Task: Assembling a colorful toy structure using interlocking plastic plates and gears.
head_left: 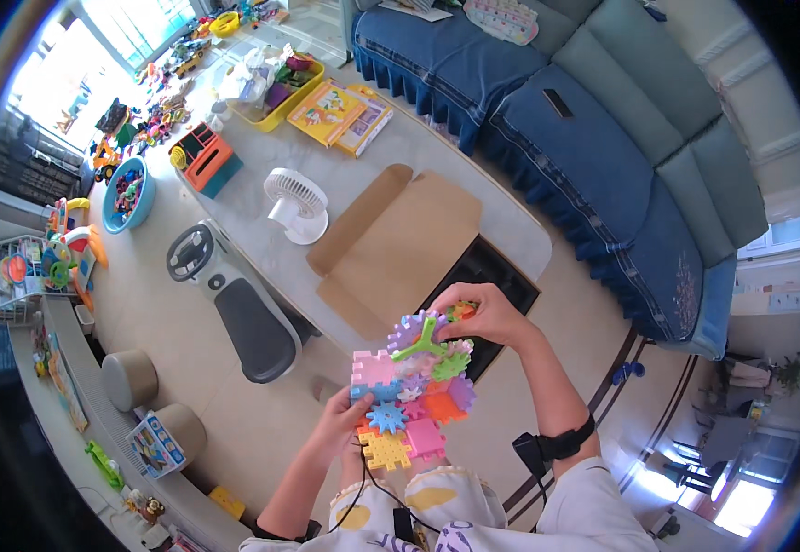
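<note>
A toy of interlocking plastic gear blocks, in pink, blue, yellow, orange and purple, is in front of me above my lap. My left hand is closed on its left side, the thumb by a blue block. At the toy's upper right my right hand pinches a small green and orange plastic piece, partly hidden by the fingers. Just left of those fingertips a bright green three-armed piece sits over a purple gear. A green gear lies below it.
An opened cardboard box with a black interior lies on the marble-topped table, beyond the toy. A white fan, an orange box toy and a yellow bin stand farther back. A ride-on car is left; a blue sofa is right.
</note>
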The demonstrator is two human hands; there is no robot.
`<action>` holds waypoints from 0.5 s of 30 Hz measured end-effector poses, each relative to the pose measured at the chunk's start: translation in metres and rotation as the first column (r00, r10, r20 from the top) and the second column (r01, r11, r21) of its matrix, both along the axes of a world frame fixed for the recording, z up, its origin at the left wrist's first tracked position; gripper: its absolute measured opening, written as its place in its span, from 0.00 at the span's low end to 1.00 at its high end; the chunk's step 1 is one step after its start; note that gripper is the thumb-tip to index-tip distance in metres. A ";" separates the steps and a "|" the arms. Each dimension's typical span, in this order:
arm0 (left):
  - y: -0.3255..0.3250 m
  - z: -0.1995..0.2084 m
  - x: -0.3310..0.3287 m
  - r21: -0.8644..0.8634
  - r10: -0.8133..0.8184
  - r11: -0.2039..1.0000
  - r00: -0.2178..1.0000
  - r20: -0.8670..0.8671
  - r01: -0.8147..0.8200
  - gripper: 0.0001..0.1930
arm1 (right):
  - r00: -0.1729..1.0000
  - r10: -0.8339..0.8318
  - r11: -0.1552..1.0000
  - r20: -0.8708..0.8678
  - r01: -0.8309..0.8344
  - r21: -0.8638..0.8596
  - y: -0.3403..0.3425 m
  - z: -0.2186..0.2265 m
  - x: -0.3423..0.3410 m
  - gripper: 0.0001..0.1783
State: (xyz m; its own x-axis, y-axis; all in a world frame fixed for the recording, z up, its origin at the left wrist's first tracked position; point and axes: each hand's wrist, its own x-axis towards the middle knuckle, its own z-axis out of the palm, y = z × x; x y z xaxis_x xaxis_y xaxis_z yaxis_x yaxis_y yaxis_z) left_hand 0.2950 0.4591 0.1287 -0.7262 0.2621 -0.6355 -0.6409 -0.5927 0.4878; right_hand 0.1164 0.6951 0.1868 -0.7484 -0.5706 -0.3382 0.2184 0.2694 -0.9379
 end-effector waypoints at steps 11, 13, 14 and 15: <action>-0.007 -0.017 -0.005 -0.072 0.091 0.993 0.995 -0.035 -0.093 0.13 | 0.871 -0.103 0.956 -0.479 0.221 0.195 -0.003 0.028 0.000 0.19; -0.010 -0.017 -0.003 -0.104 0.096 0.990 0.994 -0.049 -0.101 0.13 | 0.843 -0.037 0.937 -0.536 0.216 0.276 -0.015 0.042 0.007 0.21; -0.010 -0.013 -0.004 -0.044 0.140 0.989 0.989 -0.054 -0.142 0.13 | 0.794 0.011 0.920 -0.608 0.230 0.317 -0.024 0.049 0.010 0.23; -0.010 -0.014 -0.004 -0.045 0.142 0.989 0.989 -0.041 -0.144 0.13 | 0.732 0.064 0.902 -0.679 0.248 0.352 -0.032 0.051 0.012 0.24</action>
State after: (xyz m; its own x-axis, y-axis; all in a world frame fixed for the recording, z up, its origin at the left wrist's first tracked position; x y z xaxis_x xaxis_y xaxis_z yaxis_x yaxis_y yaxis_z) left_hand 0.2915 0.4496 0.1146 -0.7778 0.1241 -0.6162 -0.5319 -0.6521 0.5401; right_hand 0.1284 0.6628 0.2376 -0.9039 -0.4184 0.0888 -0.3687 0.6568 -0.6578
